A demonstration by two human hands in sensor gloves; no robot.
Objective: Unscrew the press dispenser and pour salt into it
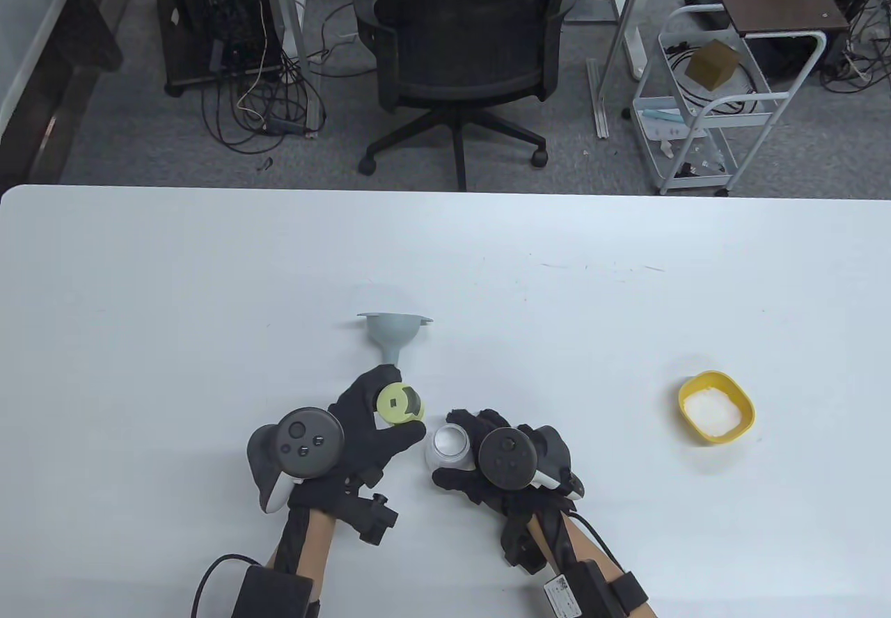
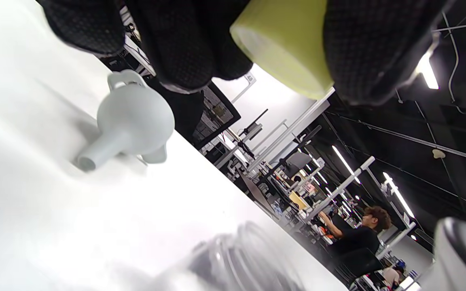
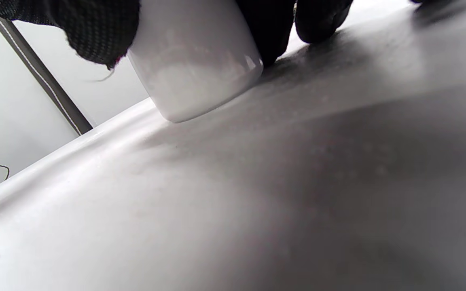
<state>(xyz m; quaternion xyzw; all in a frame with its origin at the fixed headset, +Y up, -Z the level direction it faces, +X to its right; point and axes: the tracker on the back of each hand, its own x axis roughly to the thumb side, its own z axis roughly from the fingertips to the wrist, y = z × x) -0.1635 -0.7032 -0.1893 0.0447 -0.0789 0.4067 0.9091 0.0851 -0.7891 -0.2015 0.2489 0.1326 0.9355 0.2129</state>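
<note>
Left hand (image 1: 362,430) fingers (image 2: 378,52) clamp the yellow-green press cap (image 1: 399,403), already off; right hand (image 1: 487,461) fingers (image 3: 75,28) grip the open white dispenser body (image 1: 448,445) on the worktop (image 1: 209,298). Unscrewing looks done. Left: funnel (image 1: 394,335) untouched, salt in the yellow bowl (image 1: 716,408) unpoured.

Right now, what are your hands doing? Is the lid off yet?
Left hand holds the green cap, off the jar. Right hand grips the open jar on the table. Funnel and salt bowl untouched; nothing in the way.
</note>
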